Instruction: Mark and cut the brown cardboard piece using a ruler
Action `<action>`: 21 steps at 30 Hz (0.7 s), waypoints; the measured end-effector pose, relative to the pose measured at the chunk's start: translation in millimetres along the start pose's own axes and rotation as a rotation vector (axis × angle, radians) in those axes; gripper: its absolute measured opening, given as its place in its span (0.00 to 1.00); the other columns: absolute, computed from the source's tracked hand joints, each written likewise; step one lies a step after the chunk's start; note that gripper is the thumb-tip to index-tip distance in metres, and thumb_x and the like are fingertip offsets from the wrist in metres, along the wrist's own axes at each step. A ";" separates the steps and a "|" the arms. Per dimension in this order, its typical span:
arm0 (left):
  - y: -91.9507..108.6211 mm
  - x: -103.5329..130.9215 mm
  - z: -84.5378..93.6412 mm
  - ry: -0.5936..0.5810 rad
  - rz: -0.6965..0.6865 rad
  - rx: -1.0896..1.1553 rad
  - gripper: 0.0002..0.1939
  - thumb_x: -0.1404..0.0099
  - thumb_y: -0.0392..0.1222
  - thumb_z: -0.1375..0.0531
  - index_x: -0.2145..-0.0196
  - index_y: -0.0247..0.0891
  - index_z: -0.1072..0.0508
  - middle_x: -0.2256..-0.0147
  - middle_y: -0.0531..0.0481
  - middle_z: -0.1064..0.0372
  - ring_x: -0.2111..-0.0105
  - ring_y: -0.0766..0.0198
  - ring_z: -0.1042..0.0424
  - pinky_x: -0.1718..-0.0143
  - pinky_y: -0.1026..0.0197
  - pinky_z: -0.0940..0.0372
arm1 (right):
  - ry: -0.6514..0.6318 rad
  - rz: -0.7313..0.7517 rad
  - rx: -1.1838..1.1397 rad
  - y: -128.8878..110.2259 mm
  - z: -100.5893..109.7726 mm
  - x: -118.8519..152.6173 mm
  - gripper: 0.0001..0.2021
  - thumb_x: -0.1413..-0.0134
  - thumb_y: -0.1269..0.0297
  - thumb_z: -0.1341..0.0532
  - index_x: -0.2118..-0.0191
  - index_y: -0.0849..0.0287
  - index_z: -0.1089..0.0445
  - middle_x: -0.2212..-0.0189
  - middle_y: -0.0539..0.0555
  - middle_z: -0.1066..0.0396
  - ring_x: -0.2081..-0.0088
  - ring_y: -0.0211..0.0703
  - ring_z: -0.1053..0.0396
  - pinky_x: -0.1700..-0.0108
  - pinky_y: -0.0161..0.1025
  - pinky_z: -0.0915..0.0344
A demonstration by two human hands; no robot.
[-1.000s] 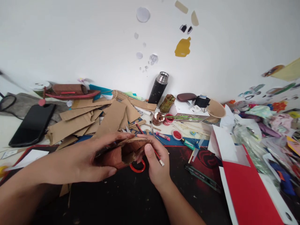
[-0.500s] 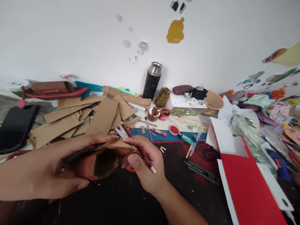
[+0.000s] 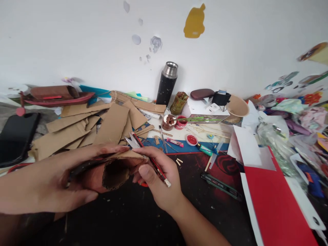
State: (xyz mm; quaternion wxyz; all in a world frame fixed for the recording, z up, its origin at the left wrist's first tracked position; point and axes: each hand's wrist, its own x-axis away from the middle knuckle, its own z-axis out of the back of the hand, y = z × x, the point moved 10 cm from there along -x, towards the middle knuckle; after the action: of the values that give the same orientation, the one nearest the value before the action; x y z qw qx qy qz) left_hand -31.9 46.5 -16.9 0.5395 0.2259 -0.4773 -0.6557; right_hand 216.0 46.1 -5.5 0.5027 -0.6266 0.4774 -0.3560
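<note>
A hollow cardboard piece, painted reddish brown (image 3: 96, 177), is held above the dark mat with its open end toward the right. My left hand (image 3: 51, 179) wraps round its left side, thumb below and fingers along the top. On its right edge, my right hand (image 3: 160, 174) pinches the cardboard between thumb and fingers. A red and black pencil (image 3: 160, 173) with a white eraser end rests across the right hand, eraser toward me. Pointed metal blades (image 3: 132, 141) stick up just beyond the fingers; their handle is mostly hidden.
Cardboard scraps (image 3: 111, 124) lie behind the left hand, beside a red model boat (image 3: 60, 97) and a black phone (image 3: 17, 136). Farther back are a black flask (image 3: 167, 85) and paint jars (image 3: 169, 122). A utility knife (image 3: 221, 186) and red sheet (image 3: 279, 205) lie right.
The camera view has shifted slightly, so the wall marks sit higher and right-side objects farther right. Both hands keep their hold on the cardboard piece, which looks slightly tilted compared with before.
</note>
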 end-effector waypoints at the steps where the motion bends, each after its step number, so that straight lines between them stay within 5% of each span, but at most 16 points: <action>1: 8.8 -4.4 -6.1 -0.052 -0.032 -0.029 0.41 0.39 0.46 0.21 0.30 0.63 0.22 0.29 0.56 0.24 0.28 0.36 0.29 0.28 0.44 0.33 | 0.004 -0.013 -0.005 2.8 0.6 -1.0 0.22 0.30 0.40 0.30 0.42 0.50 0.17 0.59 0.54 0.19 0.70 0.41 0.22 0.70 0.36 0.26; 4: 31.4 -15.2 -29.5 -0.265 -0.086 -0.012 0.41 0.32 0.49 0.25 0.25 0.59 0.28 0.27 0.54 0.26 0.29 0.37 0.27 0.30 0.46 0.30 | 0.030 -0.027 -0.006 10.1 3.9 -4.9 0.22 0.29 0.41 0.31 0.44 0.52 0.18 0.67 0.50 0.22 0.72 0.40 0.23 0.70 0.34 0.27; 13: 25.5 -37.2 -40.6 -0.344 -0.214 0.245 0.36 0.28 0.49 0.29 0.25 0.56 0.28 0.23 0.53 0.34 0.23 0.43 0.37 0.24 0.48 0.41 | 0.066 -0.038 -0.009 21.9 10.6 -13.7 0.26 0.33 0.36 0.29 0.52 0.57 0.21 0.72 0.50 0.23 0.74 0.39 0.24 0.73 0.32 0.28; 21: 11.4 -43.2 -42.1 -0.258 -0.111 0.351 0.36 0.34 0.50 0.25 0.29 0.55 0.22 0.26 0.52 0.29 0.25 0.41 0.33 0.27 0.48 0.36 | 0.089 -0.028 -0.003 25.6 13.9 -17.3 0.25 0.34 0.36 0.29 0.53 0.56 0.21 0.73 0.49 0.24 0.75 0.38 0.25 0.75 0.31 0.30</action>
State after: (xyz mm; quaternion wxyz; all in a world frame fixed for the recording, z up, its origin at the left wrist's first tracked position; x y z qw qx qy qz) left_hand 21.5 70.7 -35.1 0.3893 0.2565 -0.6362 -0.6148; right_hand 217.7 65.6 -33.2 0.4752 -0.6175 0.4908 -0.3898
